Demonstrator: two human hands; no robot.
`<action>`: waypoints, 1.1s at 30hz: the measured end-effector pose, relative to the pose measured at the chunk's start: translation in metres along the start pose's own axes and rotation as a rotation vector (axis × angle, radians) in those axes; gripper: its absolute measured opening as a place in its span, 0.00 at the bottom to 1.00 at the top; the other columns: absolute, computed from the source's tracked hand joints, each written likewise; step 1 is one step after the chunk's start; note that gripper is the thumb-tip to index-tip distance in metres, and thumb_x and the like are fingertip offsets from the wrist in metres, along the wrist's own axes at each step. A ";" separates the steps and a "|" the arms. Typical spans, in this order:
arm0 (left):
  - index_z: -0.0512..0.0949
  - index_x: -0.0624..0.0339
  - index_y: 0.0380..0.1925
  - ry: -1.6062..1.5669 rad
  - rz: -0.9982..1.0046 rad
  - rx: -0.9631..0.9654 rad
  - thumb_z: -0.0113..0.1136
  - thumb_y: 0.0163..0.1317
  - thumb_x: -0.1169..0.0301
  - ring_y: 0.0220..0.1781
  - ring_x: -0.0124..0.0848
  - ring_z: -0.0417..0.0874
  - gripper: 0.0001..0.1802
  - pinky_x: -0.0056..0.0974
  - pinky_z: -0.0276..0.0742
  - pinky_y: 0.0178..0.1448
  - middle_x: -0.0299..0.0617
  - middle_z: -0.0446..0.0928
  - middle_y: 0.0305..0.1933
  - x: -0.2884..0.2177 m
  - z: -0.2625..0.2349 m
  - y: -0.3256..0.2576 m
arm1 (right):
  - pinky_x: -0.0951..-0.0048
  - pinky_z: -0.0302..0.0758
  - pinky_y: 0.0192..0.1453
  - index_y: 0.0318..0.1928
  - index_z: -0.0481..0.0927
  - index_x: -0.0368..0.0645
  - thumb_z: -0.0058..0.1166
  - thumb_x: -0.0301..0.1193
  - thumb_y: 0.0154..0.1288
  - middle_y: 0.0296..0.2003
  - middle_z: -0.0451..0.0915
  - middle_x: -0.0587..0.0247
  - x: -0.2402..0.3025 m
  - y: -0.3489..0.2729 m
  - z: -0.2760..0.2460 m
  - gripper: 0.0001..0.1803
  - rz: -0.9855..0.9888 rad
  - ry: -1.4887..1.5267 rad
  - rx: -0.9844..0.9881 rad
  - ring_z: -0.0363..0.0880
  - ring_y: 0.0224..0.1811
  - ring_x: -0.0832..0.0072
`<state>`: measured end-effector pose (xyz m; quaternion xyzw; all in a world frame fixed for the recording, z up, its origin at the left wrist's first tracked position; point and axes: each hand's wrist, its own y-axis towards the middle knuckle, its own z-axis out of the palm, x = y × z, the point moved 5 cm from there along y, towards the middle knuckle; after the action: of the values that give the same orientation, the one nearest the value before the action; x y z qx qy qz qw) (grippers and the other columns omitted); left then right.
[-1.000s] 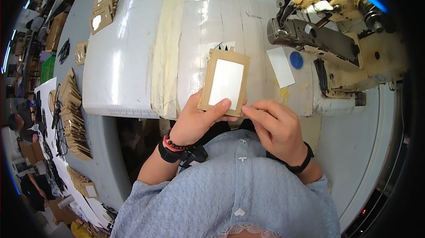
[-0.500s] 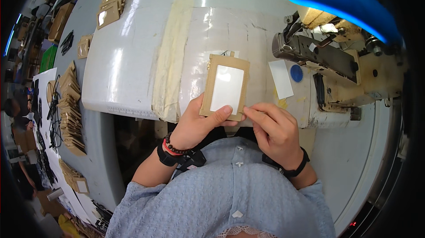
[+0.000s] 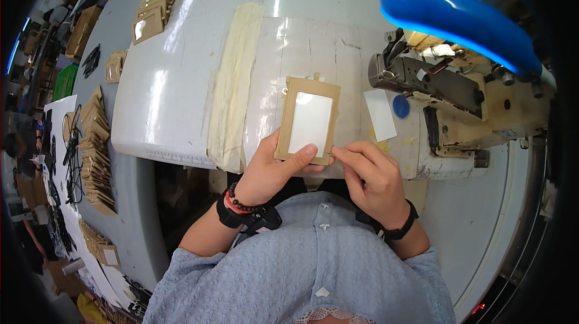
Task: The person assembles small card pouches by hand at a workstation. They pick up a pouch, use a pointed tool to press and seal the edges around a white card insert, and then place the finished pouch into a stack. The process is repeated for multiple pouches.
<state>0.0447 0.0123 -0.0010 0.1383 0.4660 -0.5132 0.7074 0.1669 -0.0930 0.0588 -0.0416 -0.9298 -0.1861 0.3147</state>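
Since a second ago, you are sliding the tan card holder (image 3: 308, 120) a little away from you on the white desk (image 3: 181, 82). Your left hand (image 3: 271, 170) is pinching its near edge, thumb lying on the clear window. Your right hand (image 3: 371, 179) is pinching something small at the near right corner, seemingly trimming or tucking; next probably calls for steadying that corner beside the sewing machine (image 3: 446, 101).
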 end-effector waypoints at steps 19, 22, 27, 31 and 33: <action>0.70 0.68 0.54 -0.054 -0.019 -0.001 0.53 0.69 0.65 0.44 0.33 0.83 0.19 0.34 0.83 0.46 0.47 0.78 0.47 -0.009 0.001 0.003 | 0.70 0.71 0.28 0.38 0.77 0.36 0.56 0.25 0.62 0.28 0.75 0.56 -0.008 0.019 0.006 0.06 -0.017 0.301 0.098 0.76 0.26 0.63; 0.71 0.68 0.53 -0.025 0.011 -0.026 0.54 0.69 0.65 0.46 0.31 0.82 0.19 0.35 0.82 0.47 0.46 0.79 0.46 -0.011 0.003 0.001 | 0.70 0.72 0.27 0.36 0.77 0.39 0.59 0.30 0.61 0.27 0.74 0.57 -0.001 0.021 0.002 0.08 -0.041 0.287 0.116 0.76 0.25 0.63; 0.73 0.70 0.51 0.030 0.048 -0.067 0.55 0.69 0.66 0.46 0.30 0.81 0.18 0.35 0.83 0.47 0.45 0.79 0.45 -0.014 0.004 -0.002 | 0.68 0.71 0.24 0.35 0.78 0.41 0.64 0.37 0.58 0.25 0.74 0.61 -0.001 0.019 0.006 0.13 -0.096 0.115 0.061 0.76 0.22 0.64; 0.73 0.71 0.50 0.071 0.069 -0.070 0.55 0.68 0.67 0.45 0.30 0.82 0.17 0.34 0.83 0.46 0.45 0.79 0.45 -0.018 0.005 -0.006 | 0.67 0.70 0.23 0.33 0.77 0.40 0.64 0.38 0.57 0.23 0.73 0.61 0.004 0.020 0.003 0.14 -0.156 0.059 0.061 0.75 0.21 0.63; 0.74 0.71 0.50 0.082 0.083 -0.067 0.55 0.68 0.68 0.44 0.30 0.82 0.17 0.34 0.83 0.45 0.45 0.79 0.44 -0.018 0.006 -0.007 | 0.67 0.69 0.22 0.31 0.77 0.40 0.64 0.38 0.57 0.22 0.72 0.61 0.005 0.021 0.002 0.14 -0.187 0.051 0.049 0.75 0.20 0.64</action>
<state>0.0412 0.0165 0.0188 0.1547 0.5053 -0.4615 0.7126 0.1658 -0.0731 0.0664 0.0580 -0.9256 -0.1928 0.3205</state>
